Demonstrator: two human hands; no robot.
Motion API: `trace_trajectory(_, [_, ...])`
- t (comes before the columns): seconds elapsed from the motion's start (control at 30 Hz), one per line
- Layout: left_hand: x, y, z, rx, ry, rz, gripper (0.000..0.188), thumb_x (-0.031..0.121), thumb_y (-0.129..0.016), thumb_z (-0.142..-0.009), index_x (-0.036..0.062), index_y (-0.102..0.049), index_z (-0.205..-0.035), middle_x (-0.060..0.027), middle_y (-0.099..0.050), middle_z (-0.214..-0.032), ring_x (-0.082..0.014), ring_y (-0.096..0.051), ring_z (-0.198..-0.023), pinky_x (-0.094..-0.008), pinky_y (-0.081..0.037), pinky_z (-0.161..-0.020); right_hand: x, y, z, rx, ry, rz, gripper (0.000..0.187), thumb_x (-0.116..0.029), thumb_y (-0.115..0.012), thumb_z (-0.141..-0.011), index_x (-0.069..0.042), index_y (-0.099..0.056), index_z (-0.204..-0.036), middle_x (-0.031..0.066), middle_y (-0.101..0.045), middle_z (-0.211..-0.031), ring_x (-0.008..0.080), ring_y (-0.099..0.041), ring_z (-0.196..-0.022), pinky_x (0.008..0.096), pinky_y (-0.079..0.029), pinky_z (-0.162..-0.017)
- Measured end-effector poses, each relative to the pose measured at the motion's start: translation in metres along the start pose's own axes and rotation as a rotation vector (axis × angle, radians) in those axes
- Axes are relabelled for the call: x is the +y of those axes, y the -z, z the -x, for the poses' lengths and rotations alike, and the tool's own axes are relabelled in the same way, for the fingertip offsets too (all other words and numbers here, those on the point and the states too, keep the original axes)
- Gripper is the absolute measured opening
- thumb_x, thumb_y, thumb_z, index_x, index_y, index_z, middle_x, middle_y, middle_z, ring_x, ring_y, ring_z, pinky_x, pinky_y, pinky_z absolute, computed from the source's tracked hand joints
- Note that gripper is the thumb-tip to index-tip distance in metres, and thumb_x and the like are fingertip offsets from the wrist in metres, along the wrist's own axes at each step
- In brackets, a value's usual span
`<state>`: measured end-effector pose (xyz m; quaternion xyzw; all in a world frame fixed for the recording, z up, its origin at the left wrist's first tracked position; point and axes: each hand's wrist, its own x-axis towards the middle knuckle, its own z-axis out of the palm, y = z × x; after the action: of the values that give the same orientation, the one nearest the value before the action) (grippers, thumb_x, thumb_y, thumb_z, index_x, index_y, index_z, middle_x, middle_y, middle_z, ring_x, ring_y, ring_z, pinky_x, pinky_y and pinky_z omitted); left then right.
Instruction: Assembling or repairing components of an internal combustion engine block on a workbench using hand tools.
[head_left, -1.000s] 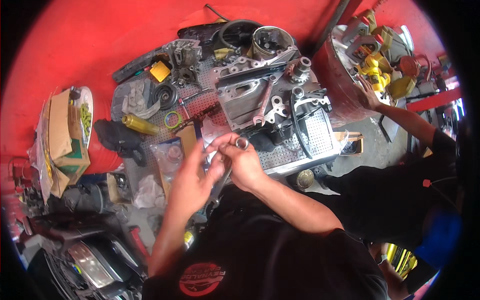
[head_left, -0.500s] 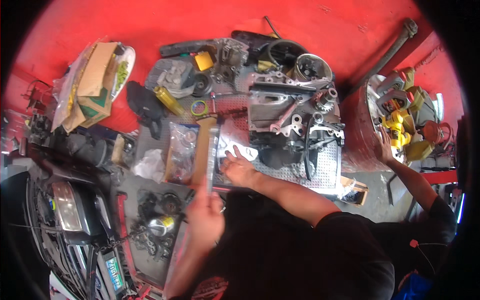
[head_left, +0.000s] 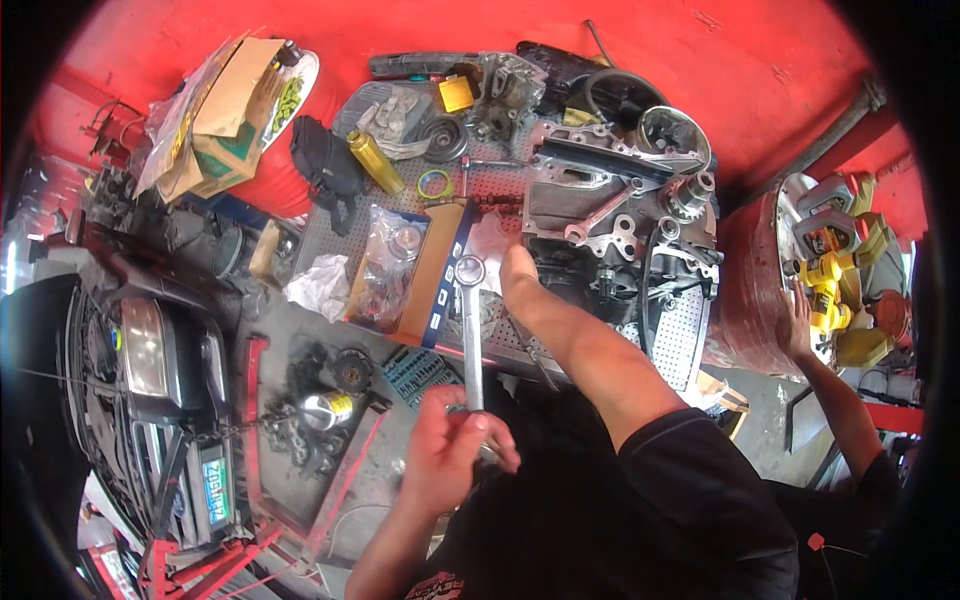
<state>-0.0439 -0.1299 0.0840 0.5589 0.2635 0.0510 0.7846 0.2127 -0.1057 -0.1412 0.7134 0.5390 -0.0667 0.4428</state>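
Note:
My left hand [head_left: 455,452] is closed around the lower end of a long silver wrench [head_left: 474,345], which stands nearly upright with its ring end at the top. Over the near part of the workbench [head_left: 325,232], my right hand [head_left: 517,276] reaches in beside an opened cardboard box [head_left: 428,290] holding plastic-wrapped parts. The fingers of that hand are turned away and mostly hidden. Just to its right lies a metal engine casting [head_left: 570,190], with another wrench [head_left: 602,212] resting on it.
A yellow bottle [head_left: 376,165] and a black bag [head_left: 325,165] lie toward the back left. Another person's hand [head_left: 800,325] touches a red drum [head_left: 745,270] topped with bottles on the right. Below the bench sit a tool set [head_left: 418,376] and a car front [head_left: 150,350].
The wrench, blurred before, now shows clearly in my left hand, farther right. My right hand has shifted away from the white wrapping, farther over the bench. The whole view has also shifted.

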Motion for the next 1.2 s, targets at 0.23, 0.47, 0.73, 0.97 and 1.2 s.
trace_trajectory(0.23, [-0.019,-0.018,-0.016,0.089,-0.034,-0.268,0.029,-0.002,-0.051,-0.101,0.0038,-0.040,-0.128,-0.0074,-0.059,-0.076,-0.0121,-0.055,-0.061,-0.0271,-0.048,-0.058,-0.069,-0.091,-0.087,0.690,-0.085,-2.993,0.038,-0.029,-0.046,-0.106,-0.005,-0.064,-0.129,0.0063,-0.071,-0.120,0.0216,-0.065,-0.110,0.0310,-0.047,-0.101])
trace_trajectory(0.47, [0.000,-0.029,-0.030,0.233,-0.251,-0.920,0.057,0.001,-0.055,-0.095,0.0117,-0.042,-0.150,-0.0259,-0.067,-0.086,-0.0483,-0.066,-0.078,-0.0500,-0.054,-0.071,-0.058,-0.080,-0.097,0.483,-0.321,-1.770,0.035,-0.026,-0.049,-0.101,-0.006,-0.066,-0.123,0.0075,-0.071,-0.118,0.0240,-0.063,-0.112,0.0352,-0.046,-0.103])
trace_trajectory(0.73, [0.007,-0.066,-0.048,0.169,-0.268,-1.161,0.066,-0.001,-0.054,-0.090,0.0030,-0.034,-0.153,-0.0281,-0.069,-0.093,-0.0482,-0.067,-0.079,-0.0556,-0.054,-0.072,-0.043,-0.075,-0.070,0.458,-0.312,-1.539,0.032,-0.023,-0.053,-0.094,-0.006,-0.068,-0.116,0.0089,-0.070,-0.116,0.0269,-0.062,-0.115,0.0400,-0.045,-0.105])
trace_trajectory(0.97, [0.003,-0.083,-0.054,0.131,-0.235,-1.173,0.065,-0.001,-0.053,-0.091,-0.0022,-0.030,-0.152,-0.0290,-0.068,-0.089,-0.0489,-0.067,-0.080,-0.0565,-0.053,-0.072,-0.036,-0.074,-0.049,0.417,-0.267,-1.252,0.029,-0.021,-0.056,-0.089,-0.007,-0.070,-0.111,0.0102,-0.070,-0.114,0.0293,-0.061,-0.117,0.0442,-0.044,-0.107])
trace_trajectory(1.2, [-0.007,-0.088,-0.047,0.225,-0.204,-1.117,0.063,0.001,-0.053,-0.094,0.0020,-0.031,-0.152,-0.0296,-0.067,-0.084,-0.0510,-0.066,-0.081,-0.0574,-0.051,-0.072,-0.020,-0.056,-0.019,0.395,-0.165,-0.927,0.027,-0.018,-0.059,-0.084,-0.008,-0.072,-0.105,0.0114,-0.070,-0.112,0.0318,-0.060,-0.119,0.0485,-0.043,-0.109])
